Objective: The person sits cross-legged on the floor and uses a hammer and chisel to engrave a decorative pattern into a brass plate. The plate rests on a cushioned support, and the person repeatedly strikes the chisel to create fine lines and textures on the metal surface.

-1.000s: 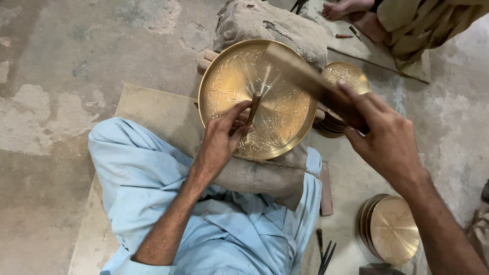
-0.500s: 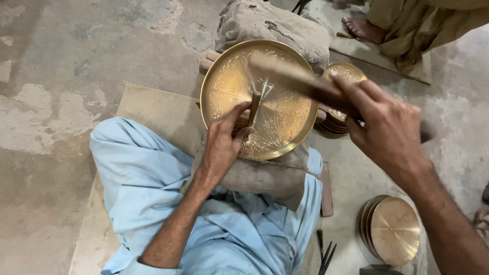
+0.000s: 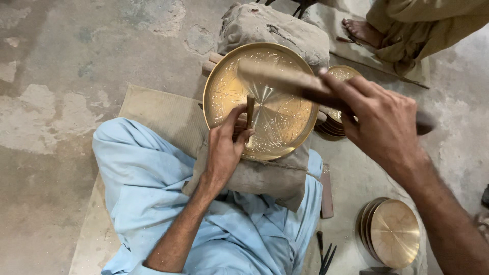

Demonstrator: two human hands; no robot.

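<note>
The left hand [image 3: 224, 147] pinches a thin punch [image 3: 250, 109] upright on a round, engraved brass tray [image 3: 224, 91] that leans on a coarse cloth pad [image 3: 270, 175]. The right hand [image 3: 382, 125] is closed around a blurred wooden hammer [image 3: 277, 76] above the tray

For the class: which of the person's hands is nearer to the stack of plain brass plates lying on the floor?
Right. The right hand, gripping a blurred hammer, hangs above and left of the stack of brass plates. The left hand sits farther left, holding a chisel on the engraved tray.
</note>
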